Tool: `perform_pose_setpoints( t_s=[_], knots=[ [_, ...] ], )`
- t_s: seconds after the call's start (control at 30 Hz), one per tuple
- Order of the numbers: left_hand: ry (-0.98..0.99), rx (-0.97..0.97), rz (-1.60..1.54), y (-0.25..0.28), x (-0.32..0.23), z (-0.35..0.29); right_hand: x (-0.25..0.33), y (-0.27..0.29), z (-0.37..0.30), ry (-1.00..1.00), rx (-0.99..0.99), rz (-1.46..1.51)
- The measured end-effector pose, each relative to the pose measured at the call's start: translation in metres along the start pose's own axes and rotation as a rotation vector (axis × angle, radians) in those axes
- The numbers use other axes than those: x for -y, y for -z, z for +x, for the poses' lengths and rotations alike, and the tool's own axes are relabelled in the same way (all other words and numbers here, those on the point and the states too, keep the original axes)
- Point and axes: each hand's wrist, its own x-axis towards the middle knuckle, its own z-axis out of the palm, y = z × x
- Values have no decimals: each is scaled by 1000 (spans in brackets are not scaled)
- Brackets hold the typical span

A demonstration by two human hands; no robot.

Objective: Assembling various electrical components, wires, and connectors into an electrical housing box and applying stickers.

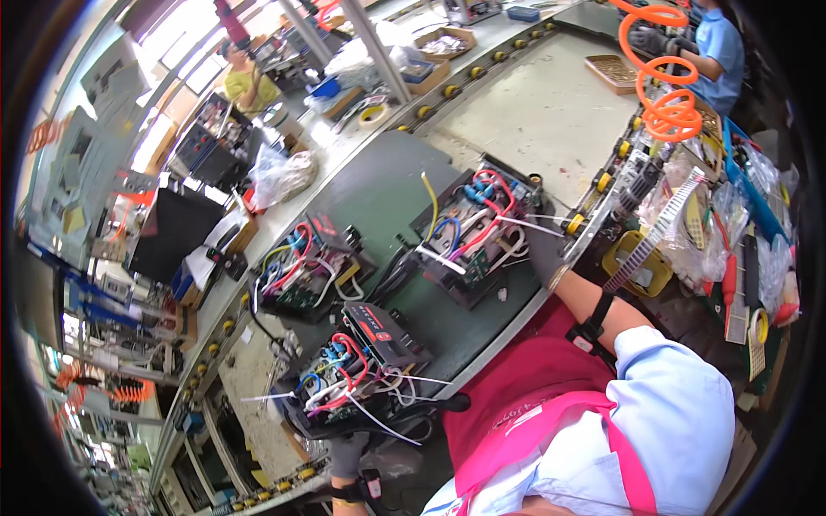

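Note:
Three open black electronic units with loose wires stand on a dark green board. My left hand (348, 449), in a grey glove, is at the near edge of the lower-left unit (379, 344); its fingers are hidden under or behind the housing. At the side of the right-hand unit (469, 288) is my right hand (542, 255), also gloved in grey, with its fingers mostly out of sight. Red, blue, yellow and white wires rise from each open top, and white cable ties stick out of two units. The third unit (288, 297) sits farther left, apart from both hands.
The green board (387, 193) lies on a conveyor edged with yellow rollers (452, 90). An orange coiled hose (662, 73) hangs at the upper right. A yellow bin (637, 262) and bagged parts stand to the right. Two other people work farther off.

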Motion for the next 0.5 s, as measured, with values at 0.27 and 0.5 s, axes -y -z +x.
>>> perform_pose_setpoints(
  t_s=[0.27, 0.5],
  knots=[
    [-178, -56, 23, -49, -16, 42, 24, 34, -21, -151, 166, 337],
    [-616, 220, 124, -142, -82, 115, -9, 71, -34, 436, -169, 359]
  ],
)
